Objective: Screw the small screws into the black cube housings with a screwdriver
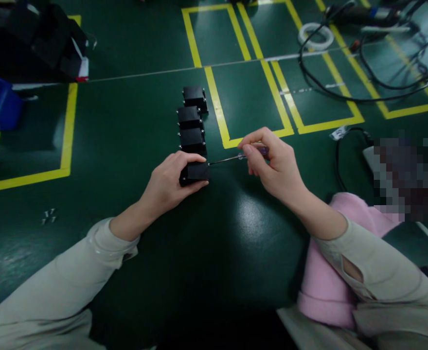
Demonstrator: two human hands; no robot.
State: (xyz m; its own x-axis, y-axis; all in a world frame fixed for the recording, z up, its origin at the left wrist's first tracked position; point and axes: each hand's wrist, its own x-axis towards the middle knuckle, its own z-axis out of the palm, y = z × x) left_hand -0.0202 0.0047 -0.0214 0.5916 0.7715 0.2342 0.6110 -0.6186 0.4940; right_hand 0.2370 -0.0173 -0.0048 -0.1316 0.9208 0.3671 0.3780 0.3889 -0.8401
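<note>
My left hand grips the nearest black block of a row, thumb along its far side and fingers along its near side. In my right hand is a screwdriver with a purplish clear handle, held nearly level. Its tip meets the right side of the block, at a small silver screw. Beyond the held block stand three more black blocks, the closest, a middle one and the farthest, with small silver screws at their corners.
Several loose screws lie at the left on the green table. A blue bin sits at the far left. Black cables and a white tape ring are at the back right. Pink cloth lies under my right forearm.
</note>
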